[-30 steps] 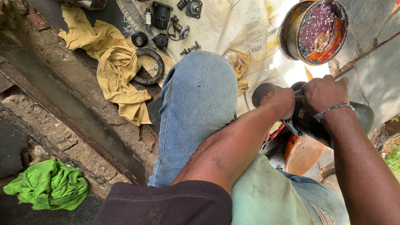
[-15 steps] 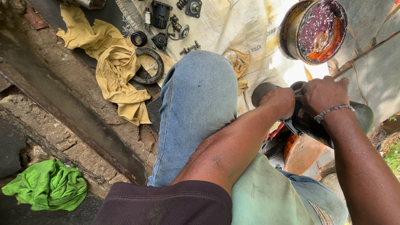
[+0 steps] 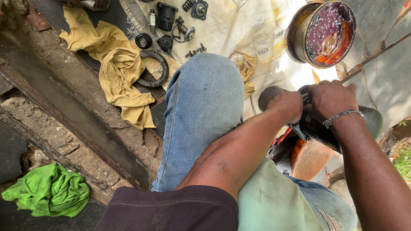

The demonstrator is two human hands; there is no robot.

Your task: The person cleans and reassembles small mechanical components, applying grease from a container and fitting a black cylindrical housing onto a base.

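Left hand: the left hand is clenched around the near end of a dark grey, greasy metal machine part.
Right hand: the right hand grasps the same part from above.
Part's place: beside the raised knee in blue denim, past the pale cloth sheet's lower right edge.
Long axis: left to right, its rounded end pointing right.
Nearby: round rusty tin of dark red grease, at the sheet's upper right edge.

Everything's grimy here: the dark part both hands grip looks like matt, oily metal. The tin is rusty metal with glossy reddish grease inside. Yellow rag and green rag are soft crumpled cloth; the sack is coarse, stained weave.
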